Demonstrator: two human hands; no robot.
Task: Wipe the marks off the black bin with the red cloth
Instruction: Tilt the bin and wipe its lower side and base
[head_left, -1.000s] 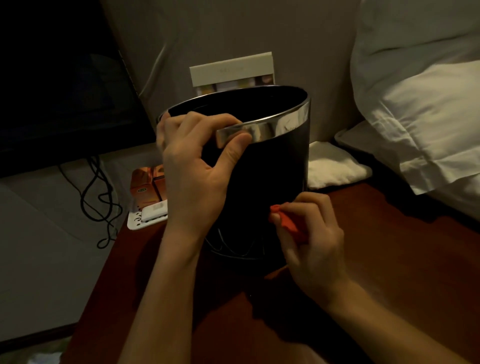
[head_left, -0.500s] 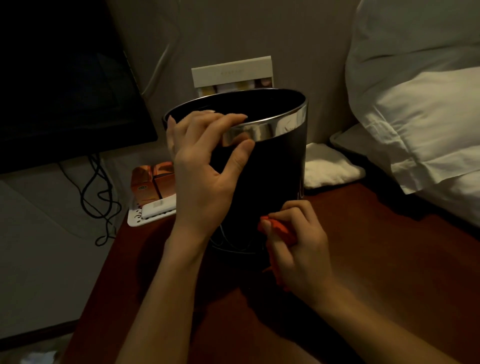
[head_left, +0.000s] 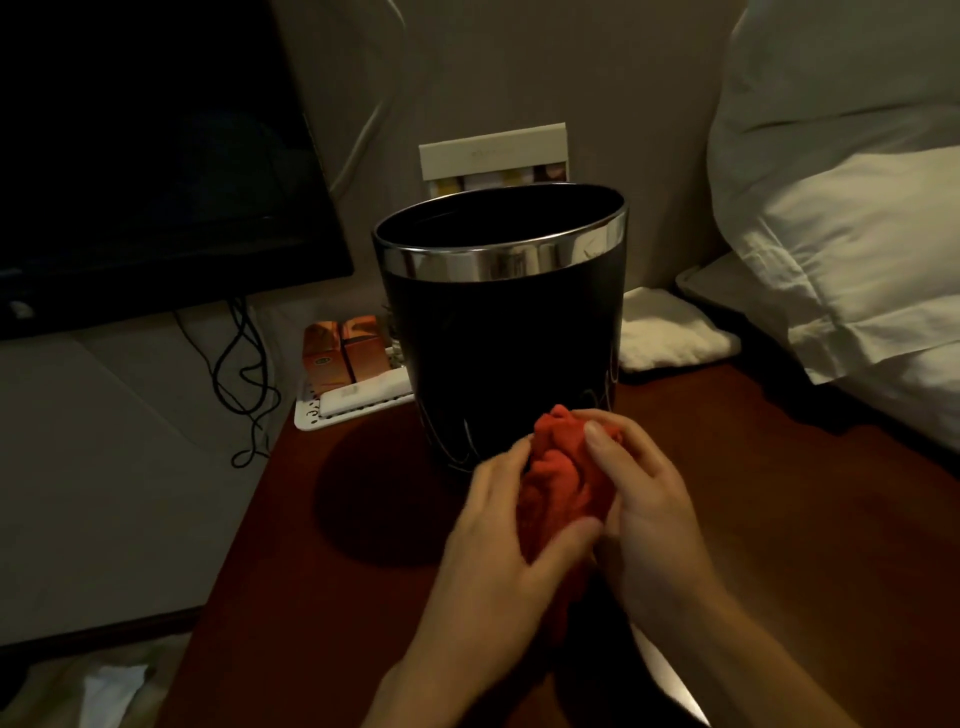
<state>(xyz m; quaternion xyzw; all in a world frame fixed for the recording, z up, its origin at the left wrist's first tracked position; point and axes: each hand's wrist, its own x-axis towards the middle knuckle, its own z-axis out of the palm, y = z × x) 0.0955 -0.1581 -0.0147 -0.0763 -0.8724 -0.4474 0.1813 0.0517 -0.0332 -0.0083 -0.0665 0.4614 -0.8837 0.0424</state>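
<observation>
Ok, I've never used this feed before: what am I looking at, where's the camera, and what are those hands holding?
There is no machine here: a person works with bare hands, and the one camera sits on their head, looking forward and down. The left hand and right hand together bunch up the red cloth, just in front of the black bin. The bin stands upright on a dark red table, and pale scribbled marks show low on its side. Neither hand touches the bin. Behind it lie a white tray with orange packets, a folded white towel and pillows.
</observation>
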